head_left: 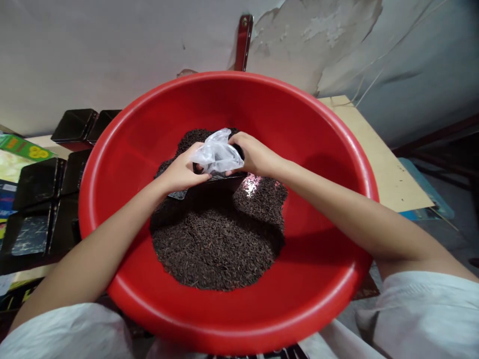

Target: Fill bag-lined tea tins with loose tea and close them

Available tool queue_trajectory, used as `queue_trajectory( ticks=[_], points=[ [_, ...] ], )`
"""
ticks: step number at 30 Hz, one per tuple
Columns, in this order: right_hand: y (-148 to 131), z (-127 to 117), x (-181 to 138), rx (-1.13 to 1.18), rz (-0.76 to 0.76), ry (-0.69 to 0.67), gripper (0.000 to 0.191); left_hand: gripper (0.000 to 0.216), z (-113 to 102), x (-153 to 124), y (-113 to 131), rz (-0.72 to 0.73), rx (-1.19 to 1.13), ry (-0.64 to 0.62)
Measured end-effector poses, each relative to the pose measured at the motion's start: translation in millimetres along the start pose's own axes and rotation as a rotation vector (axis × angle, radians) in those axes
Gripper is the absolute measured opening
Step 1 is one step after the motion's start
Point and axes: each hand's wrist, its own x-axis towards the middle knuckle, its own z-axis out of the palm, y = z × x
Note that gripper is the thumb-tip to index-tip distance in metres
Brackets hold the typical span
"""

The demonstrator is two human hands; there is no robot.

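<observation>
A clear plastic bag (pixel 219 152) is bunched up between my two hands above the basin. My left hand (pixel 183 169) is closed at the bag's left side, thumb toward the front. At the right side, my right hand (pixel 250 153) curls its fingers on the bag. Just under the bag shows a dark, box-like edge (pixel 217 178), partly hidden by the hands. Below lies a heap of dark brown loose dried bits (pixel 220 244), like tea leaves. A shiny surface (pixel 251 185), partly covered with the bits, sits to the right; its shape is unclear.
The large red basin (pixel 318 274) surrounds the heap. Several black square tins (pixel 37 184) stand at the left, near a green-and-yellow box (pixel 24 145). A pale board (pixel 389 164) lies to the right. Behind is a wall (pixel 149 45) with peeling paint.
</observation>
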Motion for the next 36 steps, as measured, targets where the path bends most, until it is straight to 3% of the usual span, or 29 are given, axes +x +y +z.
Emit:
queue_trajectory(
  ticks=[5,8,13,18,20,23,25,30,33,36],
  points=[
    [5,7,9,0.089,0.001,-0.027,0.029,0.069,-19,-1,1,-0.048,-0.213,-0.232],
    [3,7,8,0.065,0.010,-0.015,0.027,0.063,-20,-2,3,-0.127,-0.236,-0.225],
    [2,12,4,-0.048,0.047,0.014,0.020,0.044,-2,4,12,-0.096,0.240,-0.008],
    [10,6,7,0.143,0.045,-0.144,0.054,0.037,2,11,22,-0.066,0.633,-0.054],
    [11,4,9,0.214,0.056,-0.181,0.049,0.031,0,12,24,-0.048,0.699,-0.083],
    [8,6,9,0.245,0.084,-0.111,0.023,0.022,-1,15,24,0.004,0.742,-0.107],
    [4,9,7,0.239,0.066,-0.061,0.011,0.018,0,16,23,0.036,0.709,-0.112],
    [-2,8,0,0.215,-0.037,-0.092,0.006,0.021,2,14,17,-0.003,0.540,0.003],
    [-4,-1,-3,0.175,-0.041,-0.087,0.020,0.036,-4,10,14,-0.082,0.291,0.050],
    [-11,-12,-8,0.068,0.054,0.023,0.026,0.047,-14,8,11,-0.091,0.016,-0.047]
  ],
)
